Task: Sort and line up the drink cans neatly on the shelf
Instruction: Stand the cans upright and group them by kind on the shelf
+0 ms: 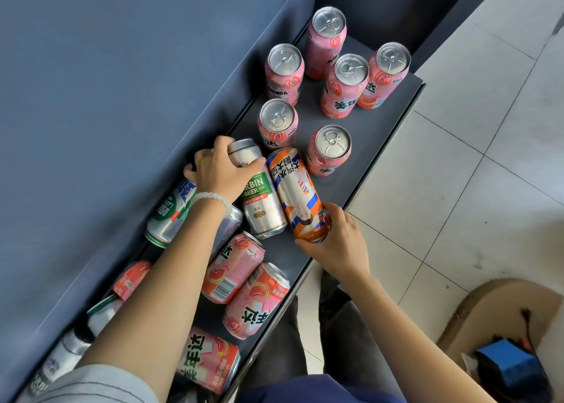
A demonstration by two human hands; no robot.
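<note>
The left hand (pixel 221 170) curls over the upper end of a silver and green beer can (pixel 259 195) lying on the dark shelf (pixel 381 134). Just to its right, touching it, lies an orange and white can (pixel 297 192), and the right hand (pixel 338 241) grips its near end, fingers wrapped round the base. Beyond both hands six pink cans stand upright, the nearest (pixel 329 149) just past the orange can's far end. Under the left forearm lie a green and blue can (pixel 171 213) and more pink cans (pixel 232 265), tumbled on their sides; several are partly hidden by the arm, and the lowest ones are cut off by the frame edge. A white bead bracelet (pixel 213 197) circles the left wrist.
</note>
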